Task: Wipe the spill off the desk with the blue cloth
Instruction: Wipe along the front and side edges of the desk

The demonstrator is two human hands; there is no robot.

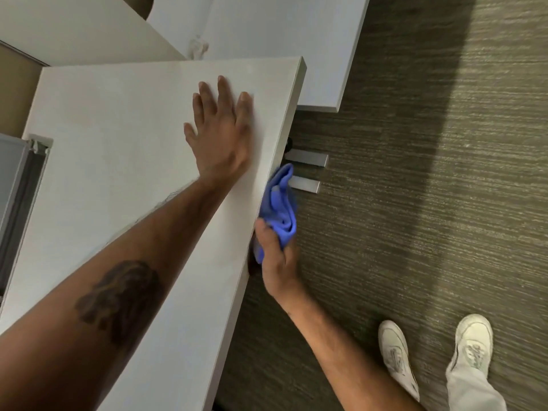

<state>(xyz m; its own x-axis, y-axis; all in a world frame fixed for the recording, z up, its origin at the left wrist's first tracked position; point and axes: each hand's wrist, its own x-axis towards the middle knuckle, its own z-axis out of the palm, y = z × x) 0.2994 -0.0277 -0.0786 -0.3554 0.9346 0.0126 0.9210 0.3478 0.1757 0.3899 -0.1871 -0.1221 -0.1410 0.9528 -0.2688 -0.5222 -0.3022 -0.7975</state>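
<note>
With the left hand [218, 134] pressed flat on the desk [118, 161], palm down and fingers spread, that grip is released and holds nothing. It sits near the desk's right edge, toward the far corner. The left forearm [118, 292] crosses the desk top diagonally and carries a dark tattoo.

The right hand [274, 256] is off the desk, just beside its right edge and below the top surface. Its grip is clenched around the blue cloth [280, 209]. The cloth is bunched; most of it sticks out past the fingers along the desk edge, touching or nearly touching the edge face, can't tell which. None of the cloth lies on the desk top.

No spill can be made out on the desk top; the surface reads as uniform pale woodgrain.

Past the desk's far corner, a second pale surface [296, 48] adjoins, with a small crumpled white object [198, 47] at the junction, too blurred to identify. Under the desk edge near the cloth, two grey metal bars [308, 170] rest on the dark carpet [415, 203]. Two white shoes [433, 351] stand on the carpet, well apart from the desk. Containers: nothing identifiable. A grey framed panel [17, 185] sits at the desk's left side, contents unclear.
</note>
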